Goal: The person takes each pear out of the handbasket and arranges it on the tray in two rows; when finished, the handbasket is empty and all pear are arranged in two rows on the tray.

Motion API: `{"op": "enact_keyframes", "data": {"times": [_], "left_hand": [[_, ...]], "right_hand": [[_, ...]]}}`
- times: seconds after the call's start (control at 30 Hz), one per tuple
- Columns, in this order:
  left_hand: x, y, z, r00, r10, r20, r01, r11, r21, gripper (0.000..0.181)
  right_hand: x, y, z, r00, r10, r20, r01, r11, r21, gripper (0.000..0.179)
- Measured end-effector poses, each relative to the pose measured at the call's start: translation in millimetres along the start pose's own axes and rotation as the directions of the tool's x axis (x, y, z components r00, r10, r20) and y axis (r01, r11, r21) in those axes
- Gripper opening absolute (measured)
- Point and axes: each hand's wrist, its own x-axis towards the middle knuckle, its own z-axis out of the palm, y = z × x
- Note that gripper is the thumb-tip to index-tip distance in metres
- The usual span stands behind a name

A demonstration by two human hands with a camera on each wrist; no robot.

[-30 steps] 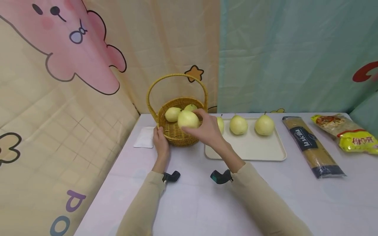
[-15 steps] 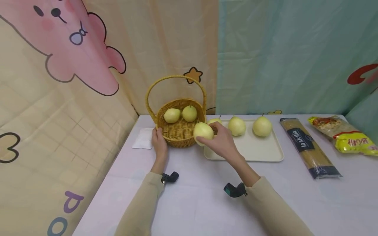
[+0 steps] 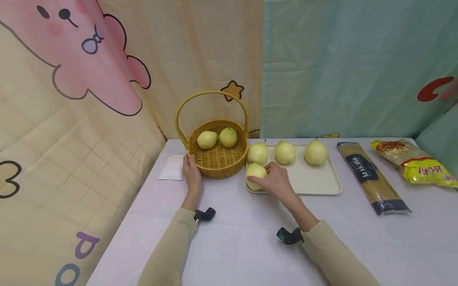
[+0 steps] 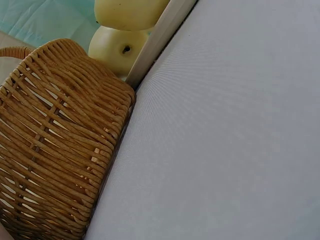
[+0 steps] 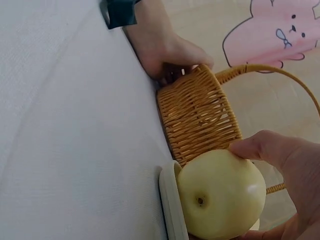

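My right hand (image 3: 277, 180) grips a pale yellow-green pear (image 3: 256, 176) at the near left corner of the cream tray (image 3: 311, 184). In the right wrist view that pear (image 5: 222, 195) sits just inside the tray's rim, thumb on its upper side. My left hand (image 3: 192, 172) holds the left side of a wicker basket (image 3: 220, 172), and the right wrist view shows its fingers (image 5: 172, 75) curled at the basket's rim. Two pears, one (image 3: 207, 140) on its side and one (image 3: 228, 137) stem up, lie in the basket. Three more pears (image 3: 285, 152) stand along the tray's back.
Right of the tray lies a pasta packet (image 3: 372, 178), and beyond it a yellow printed food bag (image 3: 415, 163). A small white packet (image 3: 171, 167) is left of the basket. The basket's tall handle (image 3: 211, 93) arches up in front of the curtain (image 3: 322, 71).
My right hand has carried the pear from over the basket rightward and down to the tray's near left corner. My left hand has stayed on the basket.
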Motion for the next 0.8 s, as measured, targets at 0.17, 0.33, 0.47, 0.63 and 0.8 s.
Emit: {"op": "enact_keyframes", "data": {"times": [0.17,0.33,0.47,0.63,0.8], "left_hand": [[0.6,0.2,0.5,1.0,0.002,0.001,-0.002,1.0,0.0,0.053],[-0.5,-0.4,-0.4,1.0,-0.008,-0.009,0.008,1.0,0.002,0.053],[-1.1,-0.4,-0.4,1.0,-0.008,-0.009,0.009,1.0,0.008,0.053],[0.0,0.0,-0.4,1.0,-0.011,-0.025,0.011,1.0,0.004,0.053],[-0.3,-0.4,-0.3,1.0,-0.016,-0.02,0.016,1.0,-0.002,0.053]], "right_hand": [[-1.3,-0.3,-0.7,1.0,0.013,0.017,-0.012,0.999,-0.042,0.06],[-1.3,-0.5,-6.2,0.998,0.007,0.059,-0.001,0.994,-0.105,0.06],[-0.7,-0.6,-13.8,0.995,-0.003,0.096,0.015,0.991,-0.131,0.062],[1.9,-0.8,-22.6,0.993,-0.014,0.117,0.032,0.988,-0.151,0.068],[3.8,1.3,-33.1,0.997,-0.036,0.075,0.047,0.989,-0.143,0.071]]}}
